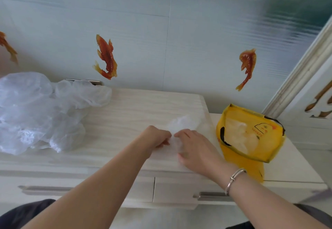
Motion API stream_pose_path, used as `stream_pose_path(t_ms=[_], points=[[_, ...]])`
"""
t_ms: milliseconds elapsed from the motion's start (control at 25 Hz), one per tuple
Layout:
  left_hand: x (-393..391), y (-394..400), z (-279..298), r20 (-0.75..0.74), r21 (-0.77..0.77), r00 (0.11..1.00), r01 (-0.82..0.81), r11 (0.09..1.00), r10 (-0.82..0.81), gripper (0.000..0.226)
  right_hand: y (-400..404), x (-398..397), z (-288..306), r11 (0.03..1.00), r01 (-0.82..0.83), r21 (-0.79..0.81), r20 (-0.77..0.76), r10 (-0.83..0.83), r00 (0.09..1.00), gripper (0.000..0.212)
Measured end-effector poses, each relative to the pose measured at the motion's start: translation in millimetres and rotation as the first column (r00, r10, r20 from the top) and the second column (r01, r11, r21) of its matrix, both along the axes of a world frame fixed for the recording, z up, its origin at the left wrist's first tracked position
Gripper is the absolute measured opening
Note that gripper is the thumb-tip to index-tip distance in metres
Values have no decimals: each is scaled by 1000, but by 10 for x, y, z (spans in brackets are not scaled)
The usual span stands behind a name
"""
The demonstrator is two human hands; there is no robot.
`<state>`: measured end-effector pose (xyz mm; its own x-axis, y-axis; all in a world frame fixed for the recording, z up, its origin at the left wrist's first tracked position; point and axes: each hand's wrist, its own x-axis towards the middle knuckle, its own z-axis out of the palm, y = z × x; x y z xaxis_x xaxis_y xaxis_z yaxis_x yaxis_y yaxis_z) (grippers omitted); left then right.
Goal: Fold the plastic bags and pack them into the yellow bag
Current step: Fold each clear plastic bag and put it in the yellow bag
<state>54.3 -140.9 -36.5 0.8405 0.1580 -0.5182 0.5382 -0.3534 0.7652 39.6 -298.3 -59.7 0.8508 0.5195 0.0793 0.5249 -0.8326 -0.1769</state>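
Note:
A clear plastic bag (185, 123) lies on the pale wooden cabinet top (134, 110), right of centre. My left hand (155, 138) pinches its near part with curled fingers. My right hand (195, 148), a silver bracelet on its wrist, grips the same bag from the right, fingertips nearly meeting the left hand's. A heap of crumpled clear plastic bags (39, 112) sits at the left end. The yellow bag (251, 135) with a duck print stands open at the right, with folded clear plastic visible inside.
The cabinet backs onto a pale wall with orange fish stickers (106, 57). Two drawers with metal handles (208, 195) run along the front below the top. A white carved door frame (305, 78) rises at the far right. The yellow bag stands on a lower side surface.

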Motion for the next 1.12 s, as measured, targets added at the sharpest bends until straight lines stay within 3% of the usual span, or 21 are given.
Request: stream_pose_path(t_ms=[120, 200, 280, 360, 400, 560, 680, 840, 1120], points=[[-144, -68, 118, -22, -122, 999, 34, 992, -37, 8, -43, -42, 7, 996, 29, 87, -50, -25, 998, 34], [-165, -64, 97, 111, 65, 989, 91, 994, -98, 4, -78, -46, 22, 983, 107, 147, -111, -91, 990, 29], [-180, -56, 52, 266, 361, 933, 137, 922, -243, 26, -95, -40, 43, 968, 169, 183, -173, -138, 975, 27], [-188, -58, 7, 316, 426, 876, 213, 879, -365, 49, -87, -7, 47, 951, 207, 229, -227, -154, 962, 22], [-179, -63, -25, 300, 415, 866, 259, 872, -400, 50, -82, 24, 45, 940, 232, 250, -259, -166, 951, 21], [-52, -72, -189, 279, 403, 894, 222, 888, -351, 10, -82, 168, 26, 857, 348, 380, -378, -200, 904, 30], [57, -92, -271, 288, 342, 925, 141, 929, -247, 10, -68, 255, 18, 819, 386, 425, -350, -245, 904, 38], [156, -128, -334, 278, 328, 944, 84, 941, -181, 8, -66, 367, -137, 807, 472, 356, -247, -406, 880, 39], [220, -148, -311, 278, 463, 936, 65, 884, -214, 8, -97, 468, -248, 896, 427, 124, 66, -437, 897, 22]])
